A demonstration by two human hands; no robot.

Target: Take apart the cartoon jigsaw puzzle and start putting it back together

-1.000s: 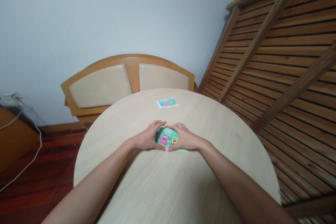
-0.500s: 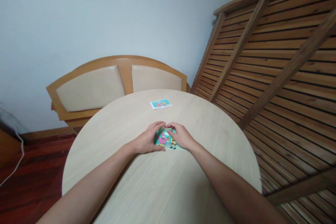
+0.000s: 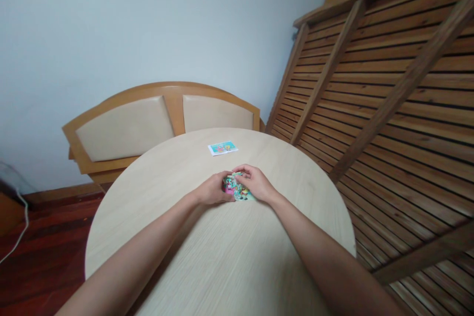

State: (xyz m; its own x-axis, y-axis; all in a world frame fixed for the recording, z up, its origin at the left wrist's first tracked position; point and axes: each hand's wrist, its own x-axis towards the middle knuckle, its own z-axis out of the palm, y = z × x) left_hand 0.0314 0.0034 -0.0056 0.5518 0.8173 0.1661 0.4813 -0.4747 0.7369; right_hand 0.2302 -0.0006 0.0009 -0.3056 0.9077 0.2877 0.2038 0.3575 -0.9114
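Observation:
A small green cartoon picture point(image 3: 242, 194) with pink and yellow figures lies on the round table between my hands. From the frames I cannot tell whether it is one card or several pieces. My left hand point(image 3: 215, 189) grips its left side, fingers over the far corner and thumb along the near edge. My right hand point(image 3: 257, 183) is closed at its upper right, with thumb and fingers pinched near the top edge. The fingers hide part of the picture. Farther back lies a white-bordered card point(image 3: 222, 148) with a turquoise cartoon print, touched by neither hand.
The pale round wooden table point(image 3: 177, 266) stands against a padded wooden headboard point(image 3: 128, 128). A slatted wooden frame point(image 3: 370, 98) leans along the right side. On the left, a white cable point(image 3: 25, 222) hangs above the dark red floor point(image 3: 48, 252).
Both hands and the picture have shifted slightly away from me across the table. My right fingers have lifted a little at the top edge, and the view has turned slightly right.

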